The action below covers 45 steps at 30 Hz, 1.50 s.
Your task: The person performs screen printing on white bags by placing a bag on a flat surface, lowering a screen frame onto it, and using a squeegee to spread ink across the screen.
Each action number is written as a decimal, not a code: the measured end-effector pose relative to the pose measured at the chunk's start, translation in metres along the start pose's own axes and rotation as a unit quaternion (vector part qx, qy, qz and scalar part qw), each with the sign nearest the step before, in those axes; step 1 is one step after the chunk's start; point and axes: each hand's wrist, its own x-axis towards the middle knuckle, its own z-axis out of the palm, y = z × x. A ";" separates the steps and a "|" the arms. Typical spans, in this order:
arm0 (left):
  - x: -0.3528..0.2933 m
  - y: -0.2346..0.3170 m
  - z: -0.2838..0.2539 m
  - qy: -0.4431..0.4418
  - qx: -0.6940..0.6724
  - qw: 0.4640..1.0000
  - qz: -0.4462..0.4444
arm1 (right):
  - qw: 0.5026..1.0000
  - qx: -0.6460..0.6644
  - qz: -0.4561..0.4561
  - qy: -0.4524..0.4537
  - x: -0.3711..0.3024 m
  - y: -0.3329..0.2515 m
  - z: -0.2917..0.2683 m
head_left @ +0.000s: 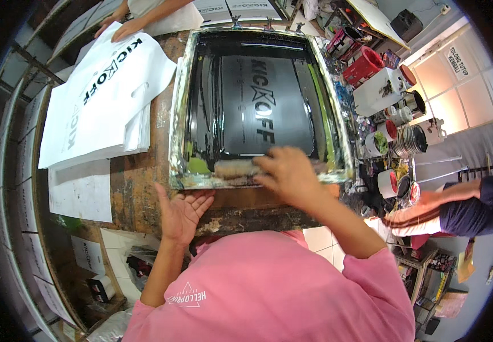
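Observation:
A screen-printing frame (177, 122) lies on the worktable in front of me, its rim smeared with paint. Black ink coats the mesh (240, 43), and dark lettering shows through its grey middle. At the near end of the mesh, my right hand (292, 178) grips a squeegee (234, 169) with a pale, stained handle; the fingers are slightly blurred. My left hand (182, 215) is open, palm up with fingers spread, just by the frame's near left corner. Whether its fingertips touch the frame, I cannot tell.
Left of the frame, white printed bags (95, 108) lie stacked; another person's hands (124, 27) hold the top one's far end. Paint tubs (364, 65) and cans crowd the right side. Shelving (29, 211) stands far left. Another person's legs (429, 208) appear at right.

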 end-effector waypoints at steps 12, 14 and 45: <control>0.020 -0.039 -0.055 0.027 0.059 0.998 -0.019 | 0.996 -0.033 -0.022 0.074 0.119 0.088 0.068; 0.018 -0.040 -0.053 0.003 0.047 0.999 0.005 | 0.995 -0.044 -0.025 0.089 0.168 0.120 0.076; 0.018 -0.019 -0.049 -0.277 -0.094 0.953 0.085 | 0.999 -0.034 -0.008 0.042 0.015 -0.008 -0.052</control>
